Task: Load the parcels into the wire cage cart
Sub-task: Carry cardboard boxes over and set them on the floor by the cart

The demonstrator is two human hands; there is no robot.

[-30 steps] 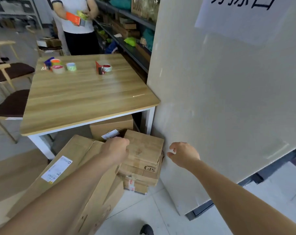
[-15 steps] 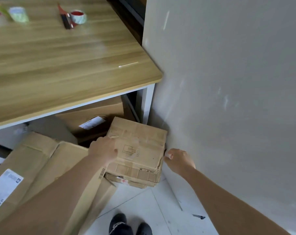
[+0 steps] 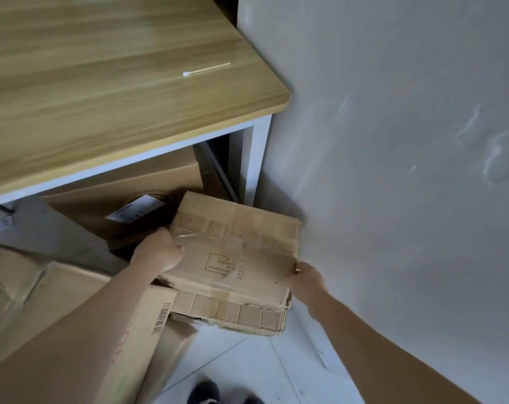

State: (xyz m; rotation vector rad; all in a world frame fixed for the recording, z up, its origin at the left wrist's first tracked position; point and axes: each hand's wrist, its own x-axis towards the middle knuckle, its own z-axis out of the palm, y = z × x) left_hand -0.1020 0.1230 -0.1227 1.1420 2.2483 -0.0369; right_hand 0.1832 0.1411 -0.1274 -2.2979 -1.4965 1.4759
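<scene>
Head view. Counted: four cardboard parcels, two hands, one table, one cotton swab, two shoe tips.

The task's parcel, a worn brown cardboard box [image 3: 235,246], low and rectangular, sat topmost on a stack at about 6 o'clock from the frame's centre, just in front of the white table leg [image 3: 259,158] and near the grey wall [image 3: 393,141] on its 3 o'clock side; whether it touched the wall could not be told. Its top face was creased and scuffed. It carried strips of clear tape, faded red print and a small black-outlined printed panel, and its 5 o'clock corner was frayed.

The left hand [image 3: 157,252] met the box at its 9 o'clock edge, fingers curled over that edge and gripping it. The right hand [image 3: 307,279] met it at the 4 o'clock corner, thumb on the top face and fingers wrapped round the side, pinching the corner. The box lay between the two hands.

Directly beneath it lay a crushed brown cardboard box [image 3: 232,313], its ragged front wall showing. At 8 o'clock, under the left forearm, was a large brown carton with a printed barcode [image 3: 72,301]. At 11 o'clock, under the table, stood a brown carton bearing a white shipping label [image 3: 116,193].

The light wood-grain table [image 3: 101,83] filled the frame from 9 to 12 o'clock, and a white cotton swab [image 3: 206,68] lay near its right edge. Dark shoe tips [image 3: 203,393] showed at 6 o'clock on the pale tiled floor [image 3: 247,365].
</scene>
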